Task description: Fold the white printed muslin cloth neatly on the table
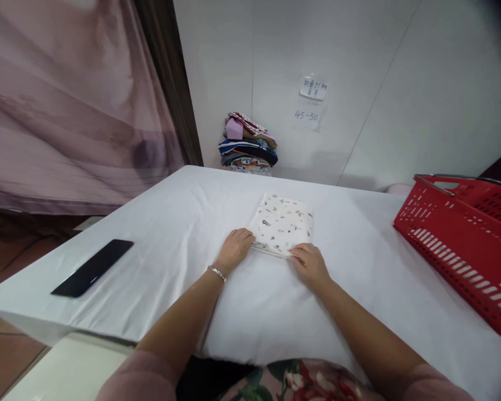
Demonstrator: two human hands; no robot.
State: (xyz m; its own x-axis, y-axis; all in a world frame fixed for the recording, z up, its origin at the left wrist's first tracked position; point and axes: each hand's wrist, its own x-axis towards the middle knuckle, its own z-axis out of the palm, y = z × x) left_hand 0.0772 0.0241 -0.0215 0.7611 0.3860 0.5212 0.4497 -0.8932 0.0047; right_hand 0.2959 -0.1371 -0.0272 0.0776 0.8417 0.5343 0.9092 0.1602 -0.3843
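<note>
A folded white cloth with small printed figures point(282, 223) lies on the white table cover point(183, 223) in the middle of the view. My left hand point(235, 249) grips its near left corner, fingers curled over the edge. My right hand point(309, 263) pinches the near right corner, fingers closed on the fabric layers. A thin bracelet sits on my left wrist.
A black phone point(92, 267) lies near the table's left edge. A red plastic basket point(463, 236) stands at the right. A stack of folded clothes point(247, 143) rests against the far wall, under paper notes point(313, 89). A pink curtain point(67, 100) hangs at the left.
</note>
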